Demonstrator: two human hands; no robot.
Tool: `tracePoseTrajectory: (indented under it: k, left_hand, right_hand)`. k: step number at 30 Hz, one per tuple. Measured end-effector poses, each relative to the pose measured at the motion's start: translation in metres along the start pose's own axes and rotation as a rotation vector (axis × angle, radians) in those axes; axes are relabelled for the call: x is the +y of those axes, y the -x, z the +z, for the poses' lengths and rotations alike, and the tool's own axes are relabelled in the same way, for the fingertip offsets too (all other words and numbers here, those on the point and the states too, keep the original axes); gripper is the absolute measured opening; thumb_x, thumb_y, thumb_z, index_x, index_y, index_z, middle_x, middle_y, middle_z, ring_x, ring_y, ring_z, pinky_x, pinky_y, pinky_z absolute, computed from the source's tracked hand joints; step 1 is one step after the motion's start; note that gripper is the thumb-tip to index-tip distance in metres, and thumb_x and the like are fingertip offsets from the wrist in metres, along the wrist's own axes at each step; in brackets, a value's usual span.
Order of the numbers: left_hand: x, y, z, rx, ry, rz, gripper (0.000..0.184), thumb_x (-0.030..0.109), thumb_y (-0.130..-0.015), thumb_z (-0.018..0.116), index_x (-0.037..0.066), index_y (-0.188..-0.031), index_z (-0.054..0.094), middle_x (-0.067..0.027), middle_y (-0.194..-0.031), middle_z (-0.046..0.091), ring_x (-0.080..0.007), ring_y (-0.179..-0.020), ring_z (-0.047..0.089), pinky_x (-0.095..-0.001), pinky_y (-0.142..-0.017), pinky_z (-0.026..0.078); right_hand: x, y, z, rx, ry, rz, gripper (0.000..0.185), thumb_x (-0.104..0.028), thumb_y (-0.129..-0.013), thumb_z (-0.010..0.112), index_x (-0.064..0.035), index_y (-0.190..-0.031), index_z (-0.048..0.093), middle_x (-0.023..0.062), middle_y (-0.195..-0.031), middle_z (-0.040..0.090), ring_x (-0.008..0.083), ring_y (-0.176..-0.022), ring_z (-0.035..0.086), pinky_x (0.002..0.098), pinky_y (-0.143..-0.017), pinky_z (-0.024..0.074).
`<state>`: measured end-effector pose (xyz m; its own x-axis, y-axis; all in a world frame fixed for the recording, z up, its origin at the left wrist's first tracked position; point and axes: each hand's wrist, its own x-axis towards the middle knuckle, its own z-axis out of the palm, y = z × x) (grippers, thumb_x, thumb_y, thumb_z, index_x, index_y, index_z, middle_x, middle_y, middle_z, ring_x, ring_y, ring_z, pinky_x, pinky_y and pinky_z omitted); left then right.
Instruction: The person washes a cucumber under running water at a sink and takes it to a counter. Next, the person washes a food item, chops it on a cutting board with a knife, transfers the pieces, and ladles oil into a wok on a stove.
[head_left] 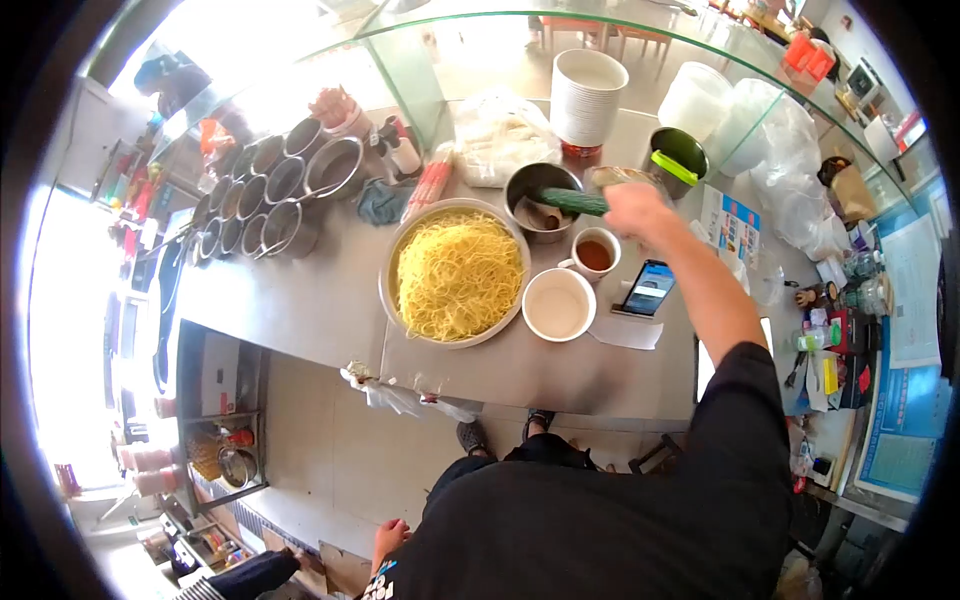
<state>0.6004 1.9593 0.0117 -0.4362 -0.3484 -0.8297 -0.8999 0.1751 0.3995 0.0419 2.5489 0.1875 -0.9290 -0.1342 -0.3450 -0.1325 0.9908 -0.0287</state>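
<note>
My right hand (638,212) reaches across the counter, its fingers wrapped round one end of a dark green cucumber (573,201). The cucumber lies almost level, with its far end over a metal pot (512,187); whether it touches the rim I cannot tell. Close below are a white cup (596,257) of reddish-brown liquid and a pale bowl (557,304). A wide metal basin holds a heap of yellow noodles (458,275) to the left. Down beside my body hangs my left hand (391,536), loosely curled, with nothing visible in it.
Several metal canisters (288,180) stand at the left. Stacked white bowls (588,95), a bag of pale contents (507,135) and a dark pot with a green handle (676,155) line the back, below a glass screen (480,20). A phone (648,290) leans nearby.
</note>
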Motion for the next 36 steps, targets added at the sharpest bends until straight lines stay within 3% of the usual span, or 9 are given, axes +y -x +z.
tracePoseTrajectory:
  k: [2, 9, 14, 19, 24, 26, 31, 34, 36]
  left_hand:
    - [-0.010, 0.011, 0.001, 0.016, -0.075, 0.050, 0.035, 0.021, -0.089, 0.054, -0.006, -0.110, 0.060, -0.0147, -0.092, 0.066, -0.0208, -0.071, 0.065, -0.0318, -0.064, 0.054]
    - [-0.045, 0.030, 0.020, 0.226, 0.208, -0.141, 0.029, 0.019, -0.091, 0.053, -0.004, -0.107, 0.061, -0.0111, -0.085, 0.064, -0.0185, -0.067, 0.063, -0.0302, -0.058, 0.051]
    - [-0.036, 0.063, 0.010, 0.268, 0.219, -0.123, 0.027, 0.019, -0.091, 0.054, -0.002, -0.107, 0.061, -0.0085, -0.082, 0.063, -0.0169, -0.063, 0.061, -0.0289, -0.054, 0.050]
    - [-0.134, 0.020, 0.002, 0.274, 0.426, -0.129, 0.027, 0.019, -0.090, 0.054, 0.000, -0.108, 0.061, -0.0071, -0.081, 0.064, -0.0150, -0.064, 0.062, -0.0276, -0.051, 0.049]
    - [-0.202, -0.004, 0.000, 0.343, 0.550, -0.123, 0.029, 0.020, -0.087, 0.058, 0.000, -0.107, 0.063, -0.0069, -0.083, 0.065, -0.0158, -0.063, 0.062, -0.0295, -0.049, 0.049]
    - [-0.246, -0.028, 0.002, 0.267, 0.509, -0.089, 0.030, 0.021, -0.086, 0.059, 0.000, -0.107, 0.063, -0.0066, -0.081, 0.065, -0.0165, -0.063, 0.063, -0.0303, -0.049, 0.049]
    - [-0.308, -0.004, -0.034, 0.513, 0.755, -0.153, 0.020, 0.016, -0.083, 0.057, 0.000, -0.093, 0.065, -0.0051, -0.070, 0.061, -0.0156, -0.057, 0.060, -0.0302, -0.046, 0.047]
    - [-0.362, 0.009, -0.011, 0.600, 0.908, -0.298, 0.020, 0.016, -0.083, 0.054, 0.002, -0.091, 0.065, -0.0076, -0.073, 0.064, -0.0193, -0.056, 0.061, -0.0308, -0.046, 0.047]
    - [-0.423, -0.007, 0.007, 0.608, 0.573, -0.343, 0.023, 0.017, -0.083, 0.053, 0.002, -0.096, 0.065, -0.0120, -0.077, 0.067, -0.0253, -0.061, 0.064, -0.0330, -0.045, 0.048]
  right_hand:
    - [-0.022, -0.015, 0.001, -0.013, 0.018, -0.013, 0.024, -0.014, -0.078, 0.057, -0.0052, -0.096, 0.071, 0.0147, -0.099, 0.069, 0.0296, -0.092, 0.067, 0.0423, -0.077, 0.0535]
    - [-0.043, -0.032, -0.004, 0.244, 0.189, -0.152, 0.023, -0.022, -0.079, 0.065, -0.0080, -0.096, 0.071, 0.0114, -0.101, 0.068, 0.0268, -0.099, 0.063, 0.0390, -0.085, 0.0500]
    - [-0.100, 0.022, -0.010, 0.682, -0.011, -0.242, 0.032, -0.025, -0.077, 0.070, -0.0071, -0.103, 0.065, 0.0100, -0.104, 0.062, 0.0267, -0.103, 0.056, 0.0388, -0.090, 0.0448]
    - [-0.169, 0.111, -0.007, 1.004, -0.340, -0.660, 0.016, -0.002, -0.083, 0.060, -0.0022, -0.099, 0.061, 0.0139, -0.088, 0.058, 0.0330, -0.084, 0.057, 0.0413, -0.072, 0.0460]
    - [-0.265, 0.219, 0.087, 0.772, -0.643, -0.807, 0.011, -0.008, -0.088, 0.059, -0.0033, -0.079, 0.057, 0.0132, -0.071, 0.056, 0.0316, -0.065, 0.056, 0.0383, -0.061, 0.0443]
    - [-0.310, 0.251, 0.136, 0.359, -0.722, -0.725, 0.011, -0.012, -0.087, 0.060, -0.0045, -0.079, 0.060, 0.0133, -0.072, 0.058, 0.0303, -0.069, 0.057, 0.0401, -0.064, 0.0452]
    - [-0.399, 0.243, 0.204, 0.096, -0.181, -1.121, 0.039, -0.035, -0.078, 0.069, -0.0051, -0.103, 0.066, 0.0227, -0.125, 0.053, 0.0405, -0.117, 0.048, 0.0466, -0.098, 0.0390]
    - [-0.446, 0.240, 0.203, 0.147, -0.010, -1.116, 0.046, -0.034, -0.076, 0.071, -0.0049, -0.110, 0.062, 0.0237, -0.128, 0.050, 0.0419, -0.120, 0.045, 0.0468, -0.101, 0.0372]
    - [-0.471, 0.224, 0.216, 0.056, -0.051, -1.157, 0.049, -0.027, -0.075, 0.073, -0.0028, -0.115, 0.058, 0.0252, -0.136, 0.043, 0.0424, -0.125, 0.040, 0.0473, -0.104, 0.0339]
